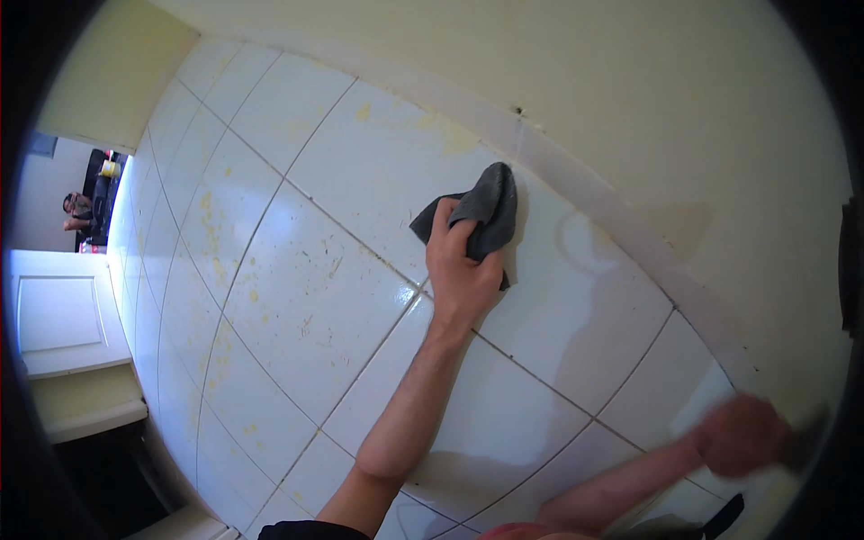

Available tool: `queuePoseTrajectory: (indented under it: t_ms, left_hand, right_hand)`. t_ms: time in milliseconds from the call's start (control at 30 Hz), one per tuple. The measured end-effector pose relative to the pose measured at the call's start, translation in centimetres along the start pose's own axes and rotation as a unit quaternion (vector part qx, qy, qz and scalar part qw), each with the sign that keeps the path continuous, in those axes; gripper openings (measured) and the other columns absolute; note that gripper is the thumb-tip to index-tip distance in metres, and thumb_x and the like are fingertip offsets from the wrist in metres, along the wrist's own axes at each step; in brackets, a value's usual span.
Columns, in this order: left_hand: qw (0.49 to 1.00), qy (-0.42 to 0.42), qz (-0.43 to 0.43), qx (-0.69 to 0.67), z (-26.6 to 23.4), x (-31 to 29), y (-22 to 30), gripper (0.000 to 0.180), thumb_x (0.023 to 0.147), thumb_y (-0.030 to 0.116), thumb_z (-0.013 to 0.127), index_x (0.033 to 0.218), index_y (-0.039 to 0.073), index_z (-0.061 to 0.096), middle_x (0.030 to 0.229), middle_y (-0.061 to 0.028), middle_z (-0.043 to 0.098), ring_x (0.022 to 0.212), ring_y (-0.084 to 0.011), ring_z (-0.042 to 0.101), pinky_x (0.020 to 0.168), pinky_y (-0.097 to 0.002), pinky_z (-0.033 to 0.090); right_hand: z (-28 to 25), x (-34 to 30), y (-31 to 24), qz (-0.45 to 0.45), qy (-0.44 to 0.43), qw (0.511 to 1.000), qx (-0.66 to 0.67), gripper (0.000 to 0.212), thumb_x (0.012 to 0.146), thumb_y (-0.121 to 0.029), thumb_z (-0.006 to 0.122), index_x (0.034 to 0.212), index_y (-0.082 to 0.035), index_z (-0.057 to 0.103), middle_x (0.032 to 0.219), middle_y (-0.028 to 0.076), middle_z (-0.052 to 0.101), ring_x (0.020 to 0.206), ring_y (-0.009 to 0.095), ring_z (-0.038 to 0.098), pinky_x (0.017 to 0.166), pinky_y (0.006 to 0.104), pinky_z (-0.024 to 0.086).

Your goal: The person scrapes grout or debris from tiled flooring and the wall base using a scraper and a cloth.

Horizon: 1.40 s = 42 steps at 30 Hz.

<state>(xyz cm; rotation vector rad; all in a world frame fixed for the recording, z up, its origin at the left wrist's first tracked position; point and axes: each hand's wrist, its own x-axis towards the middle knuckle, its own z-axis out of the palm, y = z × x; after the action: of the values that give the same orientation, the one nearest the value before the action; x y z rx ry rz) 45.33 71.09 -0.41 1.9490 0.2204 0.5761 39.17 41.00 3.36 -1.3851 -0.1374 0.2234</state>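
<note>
My left hand (463,270) is closed on a dark grey cloth (490,211), which is bunched up and pressed against the white tiled floor (369,270) close to the foot of the wall. Part of the cloth hangs past the fingers on both sides. At the lower right, my right hand (742,435) is balled up and smeared by motion. Something dark and flat (804,441) sticks out from its far side, too blurred to name. Yellow spots (211,225) and small dark crumbs (315,337) mark the tiles left of the cloth.
A cream wall (666,99) with a pale skirting strip (576,171) runs along the right. A white panelled door (67,310) stands at the left, above a dark opening (117,472). Farther off, another person (79,207) shows through a doorway.
</note>
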Motion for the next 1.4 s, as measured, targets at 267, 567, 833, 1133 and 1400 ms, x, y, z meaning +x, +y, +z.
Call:
queuePoseTrajectory:
  t_ms: [267, 567, 833, 1133, 1400]
  left_hand:
    - [1.0, -0.004, 0.004, -0.007, -0.3, -0.2, -0.5, 0.027, 0.07, -0.008, 0.058, 0.096, -0.006, 0.063, 0.097, -0.0124, 0.054, 0.089, -0.0278, 0.056, 0.082, -0.0303, 0.045]
    - [1.0, -0.002, 0.023, 0.004, 0.0, 0.0, -0.8, 0.023, 0.072, -0.007, 0.061, 0.095, -0.006, 0.063, 0.096, -0.0117, 0.054, 0.088, -0.0264, 0.057, 0.079, -0.0294, 0.045]
    - [1.0, -0.008, 0.01, -0.003, 0.1, -0.2, -0.7, 0.022, 0.074, -0.009, 0.059, 0.096, -0.006, 0.063, 0.096, -0.0108, 0.053, 0.086, -0.0238, 0.054, 0.078, -0.0271, 0.044]
    - [1.0, -0.002, 0.012, -0.003, 0.2, 0.0, -0.7, 0.017, 0.073, -0.011, 0.057, 0.089, -0.008, 0.059, 0.094, -0.0103, 0.052, 0.084, -0.0217, 0.051, 0.075, -0.0244, 0.041]
    - [1.0, -0.003, 0.019, 0.01, 0.3, -0.1, -1.0, 0.017, 0.072, -0.01, 0.058, 0.089, -0.009, 0.059, 0.093, -0.0105, 0.052, 0.083, -0.0225, 0.051, 0.074, -0.0244, 0.041]
  right_hand:
    - [-0.2, -3.6, -1.4, -0.046, 0.039, 0.998, -0.018, 0.016, 0.072, -0.009, 0.069, 0.081, 0.003, 0.062, 0.056, 0.006, 0.056, 0.042, 0.009, 0.048, 0.039, 0.0239, 0.037]
    - [0.2, -4.4, -2.3, -0.059, 0.041, 0.997, 0.002, 0.014, 0.073, -0.007, 0.07, 0.079, 0.0, 0.059, 0.058, 0.004, 0.054, 0.044, 0.008, 0.049, 0.042, 0.0224, 0.038]
    - [0.6, -4.8, -2.1, -0.064, 0.039, 0.997, -0.002, 0.015, 0.073, -0.006, 0.071, 0.077, -0.003, 0.056, 0.059, 0.002, 0.053, 0.046, 0.007, 0.05, 0.044, 0.0212, 0.04]
    - [0.7, -5.0, -2.1, -0.062, 0.05, 0.997, -0.017, 0.018, 0.073, -0.004, 0.071, 0.075, -0.006, 0.054, 0.06, 0.0, 0.052, 0.048, 0.005, 0.051, 0.046, 0.0197, 0.041]
    - [0.4, -5.4, -2.3, -0.065, 0.052, 0.996, -0.023, 0.022, 0.074, -0.003, 0.072, 0.074, -0.009, 0.051, 0.061, -0.002, 0.051, 0.05, 0.004, 0.051, 0.049, 0.0184, 0.042]
